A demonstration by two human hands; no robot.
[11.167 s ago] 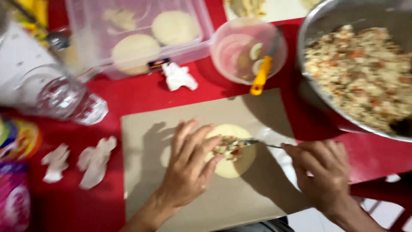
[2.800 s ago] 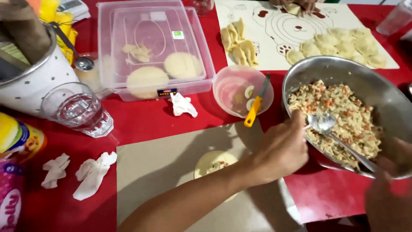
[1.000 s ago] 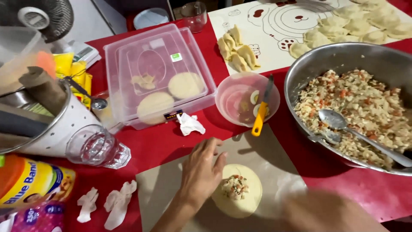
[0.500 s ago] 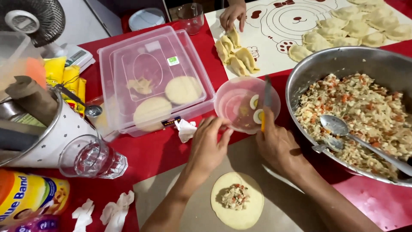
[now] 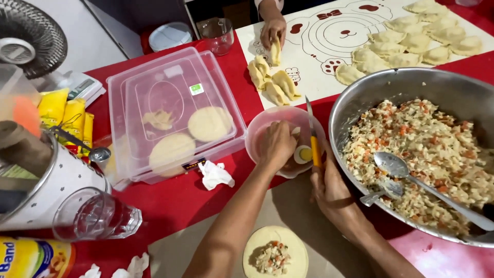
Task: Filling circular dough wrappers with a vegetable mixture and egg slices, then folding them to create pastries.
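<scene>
So both hands are up at the pink bowl (image 5: 267, 135) just above centre. Left hand (image 5: 277, 146) is reaching down into it, fingers curled around something inside, but the hand covers whatever it is, so I can't tell what it's got or how tight. Right hand (image 5: 329, 185) sits at the bowl's 4 o'clock edge, closed around the yellow handle of a knife (image 5: 312, 135) with the blade pointing up toward 12. An egg slice (image 5: 303, 153) with a yellow yolk lies in the bowl right between the left hand and the knife handle. Straight down at 6 o'clock from the hands, well apart, is a dough round (image 5: 275, 253) with a small heap of filling in the middle, lying flat on a tan mat (image 5: 206, 247). At 3 o'clock from the hands is a big steel bowl (image 5: 360, 98) full of mixed filling, with a spoon (image 5: 411, 177) lying in it and a fork (image 5: 383, 191) at its near left side. At 9 o'clock is a clear lidded box (image 5: 175, 110) with dough rounds inside, and a crumpled tissue (image 5: 215, 175) just below it on the red table (image 5: 195, 201). Further out toward 8 o'clock there's a glass (image 5: 98, 216) tipped on its side. Up at 12 to 1 o'clock a white mat (image 5: 329, 56) holds rows of folded dumplings (image 5: 411, 44), and another person's hand (image 5: 272, 31) is setting one upright at the mat's left end.
</scene>
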